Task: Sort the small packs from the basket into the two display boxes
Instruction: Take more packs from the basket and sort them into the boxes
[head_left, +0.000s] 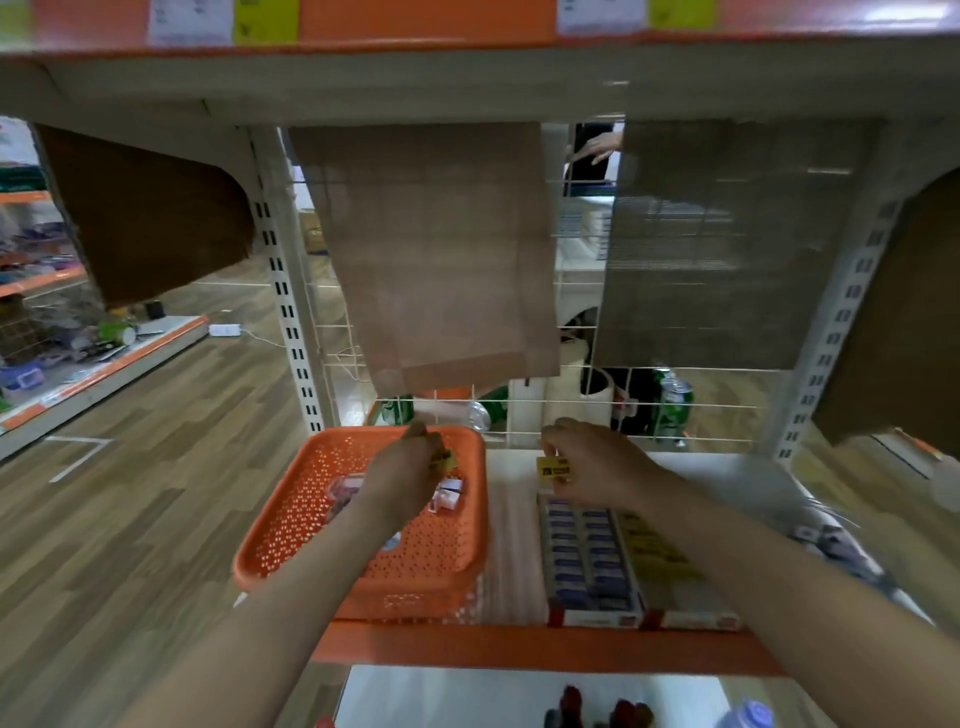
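Yellow pack (554, 470) is pinched in the right hand (592, 465), above the far end of the two display boxes (631, 561). Second yellow pack (445, 461) is gripped by the left hand (408, 475) over the orange basket (291, 519), which holds pale packs (448, 496).

Small shop aisle on my feed, pretty sure.
I'm seeing orange-edged shelving (519, 649) with slotted uprights (288, 306), a wire grid back (582, 410), price labels (189, 21) on the lip above, full display boxes (587, 556), plus another stocked shelf unit (78, 364) across the wood-look floor (156, 519).
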